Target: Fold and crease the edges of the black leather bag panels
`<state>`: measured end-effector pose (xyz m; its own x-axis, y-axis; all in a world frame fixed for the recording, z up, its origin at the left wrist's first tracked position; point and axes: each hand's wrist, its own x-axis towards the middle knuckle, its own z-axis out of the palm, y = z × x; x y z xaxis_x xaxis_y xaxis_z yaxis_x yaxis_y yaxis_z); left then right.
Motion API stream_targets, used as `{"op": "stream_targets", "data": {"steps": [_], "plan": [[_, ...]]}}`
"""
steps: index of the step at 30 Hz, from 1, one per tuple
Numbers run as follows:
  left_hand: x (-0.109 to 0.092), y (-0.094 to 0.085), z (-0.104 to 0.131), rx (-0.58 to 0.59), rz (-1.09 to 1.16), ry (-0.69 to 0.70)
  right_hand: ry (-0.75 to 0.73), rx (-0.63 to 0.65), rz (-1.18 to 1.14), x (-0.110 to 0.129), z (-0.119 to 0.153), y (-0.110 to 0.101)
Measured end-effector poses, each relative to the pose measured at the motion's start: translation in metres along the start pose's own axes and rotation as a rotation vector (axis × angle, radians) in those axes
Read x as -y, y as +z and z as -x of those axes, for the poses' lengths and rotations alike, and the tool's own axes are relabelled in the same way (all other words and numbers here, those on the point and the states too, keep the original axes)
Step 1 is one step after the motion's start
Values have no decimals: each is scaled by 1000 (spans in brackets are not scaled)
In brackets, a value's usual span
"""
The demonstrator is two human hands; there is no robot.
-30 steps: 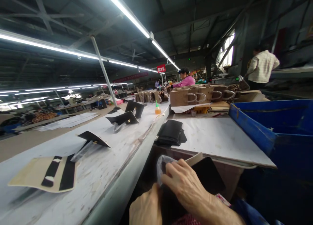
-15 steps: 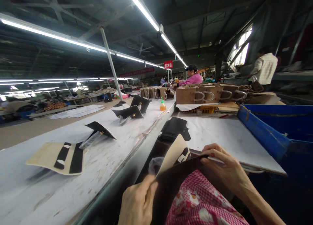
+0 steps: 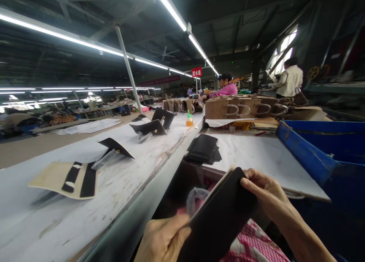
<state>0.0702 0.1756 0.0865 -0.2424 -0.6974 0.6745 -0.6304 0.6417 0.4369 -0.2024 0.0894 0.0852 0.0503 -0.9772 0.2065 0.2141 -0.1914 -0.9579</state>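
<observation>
A black panel (image 3: pixel 219 216) with a thin cream layer along its upper left edge is held over the lap. My left hand (image 3: pixel 165 235) pinches its left edge between thumb and fingers. At the upper right corner, my right hand (image 3: pixel 261 188) grips the same panel. A clear plastic loop (image 3: pixel 196 201) sticks out on the panel's left side. Beyond it lies a stack of black pieces (image 3: pixel 203 148). On the long white table (image 3: pixel 114 193) stand several black flaps, and a cream piece with black strips (image 3: pixel 64 180) lies at the left.
A glue bottle with a green tip (image 3: pixel 189 119) stands on the table. Brown bags with handles (image 3: pixel 242 108) line the back. A blue bin (image 3: pixel 308 151) is at the right. One person in pink (image 3: pixel 228 89) sits beyond the bags; another (image 3: pixel 289 79) stands back right.
The panel has been tilted up, so its black face now shows broadly and the cream inner side is mostly hidden. The person at back right has moved left.
</observation>
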Motion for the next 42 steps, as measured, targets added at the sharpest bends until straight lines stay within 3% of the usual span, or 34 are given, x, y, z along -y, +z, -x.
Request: {"op": "stream_targets", "data": {"steps": [3,5,11,19,23,26,29,35,42], "plan": [[-1,4,-3,-17,224,-36,33,-96,-64,4,2,4],[1,7,-4,-32,279,19,76,-121,-107,8,5,7],[7,15,-9,-92,23,87,104,-182,-196,8,15,8],[10,47,-5,-173,115,127,12,-125,-90,4,21,6],[11,50,-8,-157,167,173,-52,-98,-19,6,21,6],[7,51,-16,-210,162,216,-172,-82,95,7,24,12],[0,52,-21,-269,142,261,-188,-48,133,11,30,21],[-5,53,-10,-329,322,89,-209,40,210,14,30,28],[-7,53,-7,-379,396,19,-399,145,269,17,24,30]]}}
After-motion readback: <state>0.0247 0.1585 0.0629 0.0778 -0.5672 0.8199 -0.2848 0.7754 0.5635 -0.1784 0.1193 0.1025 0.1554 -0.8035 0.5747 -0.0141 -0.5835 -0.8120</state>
